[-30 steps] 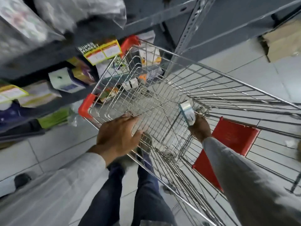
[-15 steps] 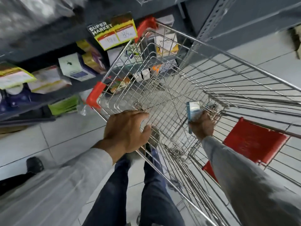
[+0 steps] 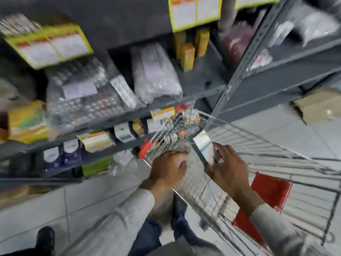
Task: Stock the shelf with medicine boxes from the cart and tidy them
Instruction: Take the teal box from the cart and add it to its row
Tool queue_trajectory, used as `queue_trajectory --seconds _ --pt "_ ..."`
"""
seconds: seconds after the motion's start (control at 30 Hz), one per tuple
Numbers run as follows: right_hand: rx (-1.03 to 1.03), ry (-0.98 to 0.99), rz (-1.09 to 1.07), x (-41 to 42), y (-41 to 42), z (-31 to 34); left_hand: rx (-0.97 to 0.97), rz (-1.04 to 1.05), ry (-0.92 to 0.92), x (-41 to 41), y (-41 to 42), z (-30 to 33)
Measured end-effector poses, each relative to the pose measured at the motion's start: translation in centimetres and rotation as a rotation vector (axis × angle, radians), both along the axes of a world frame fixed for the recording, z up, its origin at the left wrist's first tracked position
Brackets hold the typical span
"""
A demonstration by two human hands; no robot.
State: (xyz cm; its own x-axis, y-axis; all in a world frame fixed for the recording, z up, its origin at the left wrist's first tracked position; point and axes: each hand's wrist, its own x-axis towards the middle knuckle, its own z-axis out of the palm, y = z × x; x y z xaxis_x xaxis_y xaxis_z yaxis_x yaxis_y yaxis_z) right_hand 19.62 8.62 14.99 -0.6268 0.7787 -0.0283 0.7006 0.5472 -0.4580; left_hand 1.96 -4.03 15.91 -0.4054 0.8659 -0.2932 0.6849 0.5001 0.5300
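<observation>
My right hand [image 3: 227, 168] holds a white and teal medicine box [image 3: 203, 146] above the wire cart [image 3: 267, 145], lifted clear of its basket. My left hand [image 3: 167, 168] grips the cart's near rim, close to a red corner guard [image 3: 144, 150]. The grey metal shelf [image 3: 193, 95] stands to the left and ahead. Its tiers carry bagged blister packs [image 3: 83, 100], white bagged goods [image 3: 155, 72], yellow boxes [image 3: 188, 54] and small white and purple boxes [image 3: 123, 133]. The picture is blurred by motion.
Yellow price tags [image 3: 195, 12] hang on the shelf edges. A red flap [image 3: 267, 196] sits in the cart's seat end. A cardboard box [image 3: 317, 106] lies on the tiled floor at right. A dark shoe [image 3: 45, 239] shows at lower left. My legs stand against the cart.
The view has swung upward to the higher shelf tiers. My right hand has risen out of the cart basket with the box. My left hand stays on the cart rim.
</observation>
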Motion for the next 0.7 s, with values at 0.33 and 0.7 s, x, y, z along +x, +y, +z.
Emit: queue_trajectory --seconds 0.33,0.7 --pt "0.212 0.678 0.027 -8.8 3.5 23.1 0.847 0.294 0.559 -10.8 -2.7 23.2" --pt "0.192 0.866 -0.040 -24.8 8.5 34.3 0.431 0.562 0.680 -24.2 -6.7 29.1"
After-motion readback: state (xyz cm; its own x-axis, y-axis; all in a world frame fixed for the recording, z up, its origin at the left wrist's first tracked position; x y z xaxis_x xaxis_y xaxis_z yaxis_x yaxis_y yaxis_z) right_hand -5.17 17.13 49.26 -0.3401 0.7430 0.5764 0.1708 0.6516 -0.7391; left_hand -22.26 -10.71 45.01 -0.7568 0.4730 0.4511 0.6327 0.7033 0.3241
